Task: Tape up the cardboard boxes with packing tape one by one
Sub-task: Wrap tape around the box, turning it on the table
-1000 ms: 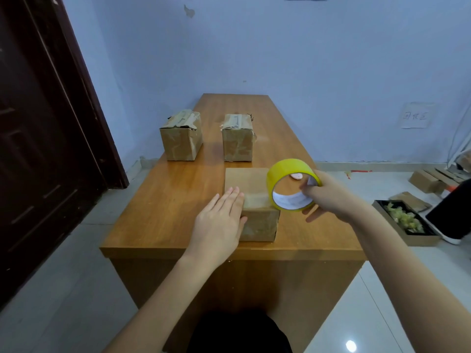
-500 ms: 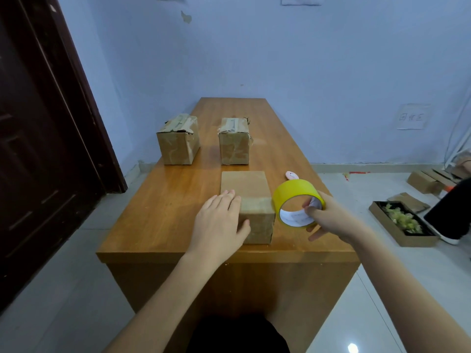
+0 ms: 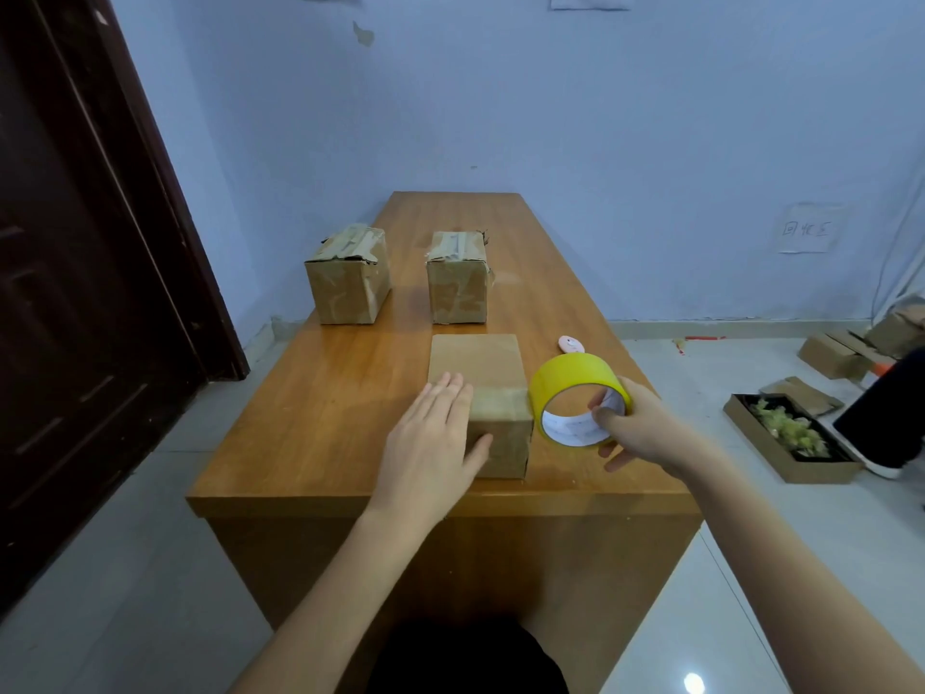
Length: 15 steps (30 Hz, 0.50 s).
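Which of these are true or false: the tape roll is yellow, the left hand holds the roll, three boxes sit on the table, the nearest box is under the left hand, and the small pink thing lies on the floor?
1. The tape roll is yellow. True.
2. The left hand holds the roll. False: the right hand grips it, with fingers through its core.
3. Three cardboard boxes sit on the table. True.
4. The nearest box is under the left hand. True: the hand rests flat on its near left corner.
5. The small pink thing lies on the floor. False: it lies on the table, beyond the roll.
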### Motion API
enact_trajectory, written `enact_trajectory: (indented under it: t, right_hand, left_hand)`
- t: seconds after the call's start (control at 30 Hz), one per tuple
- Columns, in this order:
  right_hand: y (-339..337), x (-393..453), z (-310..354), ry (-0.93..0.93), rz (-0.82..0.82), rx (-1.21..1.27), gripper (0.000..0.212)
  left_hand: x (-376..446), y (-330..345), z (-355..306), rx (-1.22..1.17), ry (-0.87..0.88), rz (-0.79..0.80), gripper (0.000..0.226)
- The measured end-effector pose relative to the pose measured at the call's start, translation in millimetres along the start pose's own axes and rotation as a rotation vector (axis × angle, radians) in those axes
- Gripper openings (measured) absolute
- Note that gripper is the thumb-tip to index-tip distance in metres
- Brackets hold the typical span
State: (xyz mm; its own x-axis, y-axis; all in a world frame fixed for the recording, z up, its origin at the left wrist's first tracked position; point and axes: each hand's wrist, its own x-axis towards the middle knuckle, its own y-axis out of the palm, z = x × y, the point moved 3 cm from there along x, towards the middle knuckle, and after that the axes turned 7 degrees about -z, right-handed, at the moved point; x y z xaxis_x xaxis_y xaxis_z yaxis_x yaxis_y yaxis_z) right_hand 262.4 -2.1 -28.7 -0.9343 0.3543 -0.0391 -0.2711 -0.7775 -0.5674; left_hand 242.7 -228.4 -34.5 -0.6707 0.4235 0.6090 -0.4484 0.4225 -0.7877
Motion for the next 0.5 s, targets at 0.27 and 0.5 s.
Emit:
enact_trajectory:
  t: [0.27,0.5]
  right_hand:
    - [0.0,0.4,1.5,-0.010,0.007,-0.041,0.009]
    - [0.6,0.1,-0.9,-0.019,0.005,-0.008,0.007]
  left_hand:
    - [16.0,5.3,-19.2,0.085,0.174,0.077,0.073]
    - [25.1,20.7,-28.4,0.088,0.235,0.117,0.054]
